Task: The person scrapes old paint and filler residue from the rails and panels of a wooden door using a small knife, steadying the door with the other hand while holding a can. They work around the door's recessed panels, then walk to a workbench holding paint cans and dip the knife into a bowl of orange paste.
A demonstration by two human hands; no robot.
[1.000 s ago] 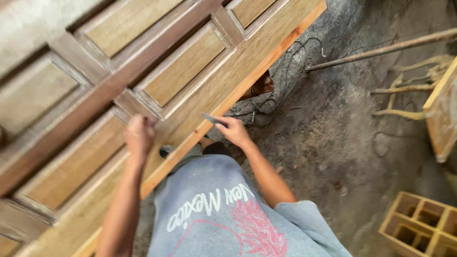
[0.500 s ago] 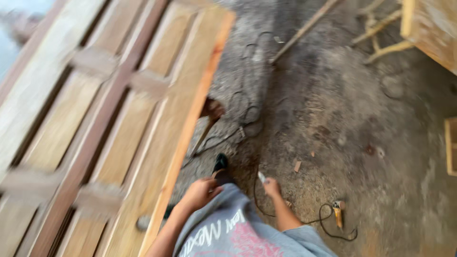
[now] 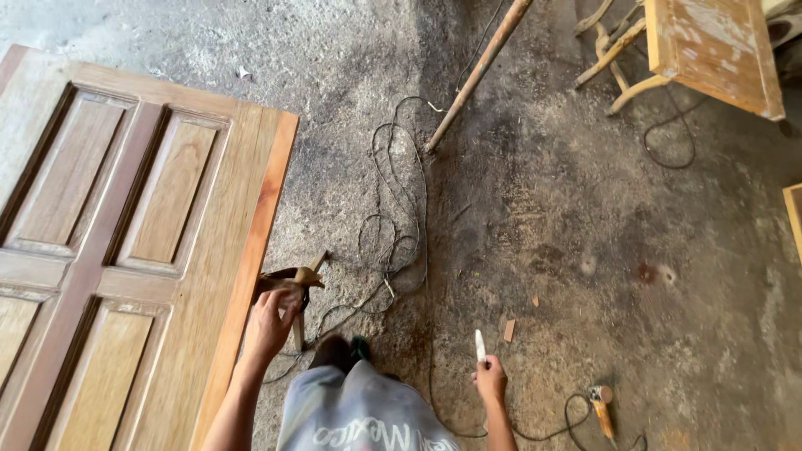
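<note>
Panelled wooden door (image 3: pixel 125 242) lies flat at left. Left hand (image 3: pixel 269 324) grips its right edge, beside a wooden trestle leg (image 3: pixel 294 288). Right hand (image 3: pixel 489 381) holds a small pale blade-like tool (image 3: pixel 479 346), apart from the door. Black cable (image 3: pixel 399 225) coils on the dusty floor (image 3: pixel 626 250). Angle grinder (image 3: pixel 601 407) near right; wooden pole (image 3: pixel 476 75) far.

Even, soft daylight fills the scene, brightest on the floor (image 3: pixel 100 33) far above the left grip (image 3: pixel 269 321). Shadows are faint; only a dark patch lies between the grips near the feet. The panelled door (image 3: pixel 125 250) shows a mild sheen, no glare. Focus is sharp, with slight stretching at the edges.
</note>
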